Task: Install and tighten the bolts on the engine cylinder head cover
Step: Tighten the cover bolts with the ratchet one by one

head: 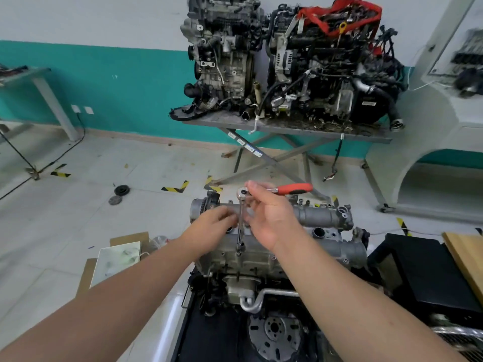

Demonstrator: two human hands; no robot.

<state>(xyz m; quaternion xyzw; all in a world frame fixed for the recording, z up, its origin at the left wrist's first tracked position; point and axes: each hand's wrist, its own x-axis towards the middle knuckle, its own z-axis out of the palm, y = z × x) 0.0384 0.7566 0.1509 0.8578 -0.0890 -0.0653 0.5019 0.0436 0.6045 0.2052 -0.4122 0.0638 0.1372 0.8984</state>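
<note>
A grey aluminium cylinder head cover (321, 215) lies on top of the engine in front of me. A ratchet wrench with an orange handle (295, 188) stands on it, its chrome extension bar (240, 226) running down to a socket (239, 249) seated on the cover's near edge. My right hand (269, 212) holds the ratchet just under its head, thumb and fingers round the extension's top. My left hand (213, 226) pinches the extension bar at mid-height from the left. The bolt under the socket is hidden.
Two other engines (287, 61) stand on a metal folding table (287, 128) against the teal wall. Flattened cardboard (117, 254) lies on the floor at left. A black box (428, 270) and a wooden board (467, 254) sit at right. A flywheel (274, 333) faces me below.
</note>
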